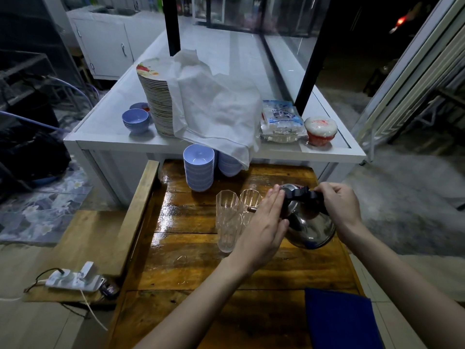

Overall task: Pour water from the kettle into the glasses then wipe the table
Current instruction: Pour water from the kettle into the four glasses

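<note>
A steel kettle (310, 226) is tilted to the left above the wooden table (191, 268), its spout near two tall clear glasses. My right hand (338, 204) grips the kettle's black handle. My left hand (264, 227) lies flat with fingers together against the kettle's lid and side, holding nothing. The near glass (226, 217) stands just left of my left hand. The far glass (250, 200) stands behind it, partly hidden by my fingers. A dark blue cloth (339, 318) lies at the table's near right corner.
Two stacks of blue bowls (198, 170) stand at the table's far edge. Behind is a white counter (105, 137) with a tall plate stack (158, 96), a white cloth (216, 107), packets and a cupcake-shaped container (320, 131). A power strip (73, 278) lies on the floor at left.
</note>
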`<state>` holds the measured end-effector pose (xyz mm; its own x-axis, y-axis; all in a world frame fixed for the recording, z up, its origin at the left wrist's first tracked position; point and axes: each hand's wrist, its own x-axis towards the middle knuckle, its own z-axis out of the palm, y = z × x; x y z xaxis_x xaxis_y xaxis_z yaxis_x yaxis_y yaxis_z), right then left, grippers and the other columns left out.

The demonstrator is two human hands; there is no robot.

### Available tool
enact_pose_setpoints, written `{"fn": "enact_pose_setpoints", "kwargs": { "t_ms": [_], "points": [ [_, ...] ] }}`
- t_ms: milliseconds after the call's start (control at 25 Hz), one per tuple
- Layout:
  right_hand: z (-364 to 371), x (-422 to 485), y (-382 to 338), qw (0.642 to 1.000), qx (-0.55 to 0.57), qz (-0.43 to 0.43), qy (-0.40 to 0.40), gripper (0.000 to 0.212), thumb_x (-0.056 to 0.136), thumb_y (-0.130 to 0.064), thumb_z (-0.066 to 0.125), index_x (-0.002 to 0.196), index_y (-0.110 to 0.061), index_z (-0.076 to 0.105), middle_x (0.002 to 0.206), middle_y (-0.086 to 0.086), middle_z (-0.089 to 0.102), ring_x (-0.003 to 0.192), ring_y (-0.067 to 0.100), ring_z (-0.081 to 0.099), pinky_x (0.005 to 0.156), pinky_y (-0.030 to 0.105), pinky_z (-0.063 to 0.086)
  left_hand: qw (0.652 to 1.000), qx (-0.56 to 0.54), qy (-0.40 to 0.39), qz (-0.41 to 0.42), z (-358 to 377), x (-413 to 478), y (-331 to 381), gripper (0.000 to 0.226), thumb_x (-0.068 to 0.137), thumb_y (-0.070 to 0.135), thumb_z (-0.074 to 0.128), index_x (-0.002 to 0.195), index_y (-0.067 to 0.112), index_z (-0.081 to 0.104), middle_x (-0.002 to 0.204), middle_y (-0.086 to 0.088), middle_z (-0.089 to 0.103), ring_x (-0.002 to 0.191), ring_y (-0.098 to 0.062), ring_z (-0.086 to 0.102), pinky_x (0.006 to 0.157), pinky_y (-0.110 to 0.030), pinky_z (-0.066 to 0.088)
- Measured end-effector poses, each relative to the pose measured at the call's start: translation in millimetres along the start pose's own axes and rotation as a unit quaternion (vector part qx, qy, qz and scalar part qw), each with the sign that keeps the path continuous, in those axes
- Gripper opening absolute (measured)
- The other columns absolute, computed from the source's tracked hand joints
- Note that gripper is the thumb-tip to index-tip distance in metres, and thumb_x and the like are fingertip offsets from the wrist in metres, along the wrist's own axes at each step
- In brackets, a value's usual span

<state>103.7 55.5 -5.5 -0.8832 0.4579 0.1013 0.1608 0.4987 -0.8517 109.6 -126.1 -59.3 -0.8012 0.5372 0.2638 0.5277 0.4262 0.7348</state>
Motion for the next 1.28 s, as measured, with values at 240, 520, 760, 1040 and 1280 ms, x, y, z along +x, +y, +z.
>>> {"fn": "enact_pose_setpoints", "kwargs": {
  "t_ms": [240, 520, 760, 1040, 1280],
  "points": [
    [5, -5, -7, 0.999, -0.041, -0.025, -0.009, 0.039, 0.092, -0.022, 0.054, 0.068, 0.006, 0.065, 0.07, 0.027, 0.063, 0.06, 0.021, 0.053, 0.057, 0.032, 0.041, 1.0, -0.013, -0.003, 0.002, -1, -8, -5, 0.064, 0.104, 0.025, 0.035, 0.153, 0.019, -0.004, 0.162, 0.003, -0.007, 0.149, -0.006, -0.009, 0.123, -0.029, 0.002],
    [6, -5, -9, 0.997, -0.068, -0.045, -0.014, 0.041, 0.089, -0.025, 0.054, 0.06, 0.003, 0.062, 0.063, 0.024, 0.061, 0.059, 0.029, 0.054, 0.057, 0.036, 0.043, 0.999, -0.03, -0.01, -0.009, 0, -12, -8, 0.064, 0.104, 0.027, 0.034, 0.154, 0.02, -0.006, 0.162, 0.005, -0.01, 0.148, -0.003, -0.012, 0.122, -0.026, 0.0],
    [7, -6, -18, 0.994, -0.092, -0.053, -0.035, 0.041, 0.09, -0.023, 0.054, 0.06, 0.004, 0.06, 0.063, 0.026, 0.059, 0.055, 0.018, 0.046, 0.055, 0.031, 0.036, 0.999, -0.035, -0.005, -0.016, -1, -13, -11, 0.064, 0.104, 0.027, 0.034, 0.153, 0.021, -0.008, 0.161, 0.008, -0.012, 0.148, -0.002, -0.012, 0.121, -0.022, -0.002],
    [6, -4, -29, 0.99, -0.118, -0.062, -0.044, 0.038, 0.092, -0.021, 0.055, 0.064, 0.002, 0.066, 0.068, 0.024, 0.064, 0.06, 0.02, 0.051, 0.055, 0.029, 0.037, 0.999, -0.049, 0.003, -0.018, -1, -12, -12, 0.065, 0.104, 0.027, 0.034, 0.152, 0.025, -0.01, 0.161, 0.009, -0.013, 0.147, -0.001, -0.013, 0.121, -0.022, -0.002],
    [6, -4, -30, 0.989, -0.123, -0.07, -0.044, 0.036, 0.092, -0.021, 0.055, 0.065, -0.001, 0.068, 0.068, 0.022, 0.065, 0.061, 0.023, 0.054, 0.055, 0.028, 0.038, 0.999, -0.046, 0.001, -0.021, 1, -9, -13, 0.065, 0.104, 0.028, 0.034, 0.151, 0.024, -0.01, 0.16, 0.01, -0.015, 0.147, 0.0, -0.014, 0.119, -0.018, -0.004]
  ]
}}
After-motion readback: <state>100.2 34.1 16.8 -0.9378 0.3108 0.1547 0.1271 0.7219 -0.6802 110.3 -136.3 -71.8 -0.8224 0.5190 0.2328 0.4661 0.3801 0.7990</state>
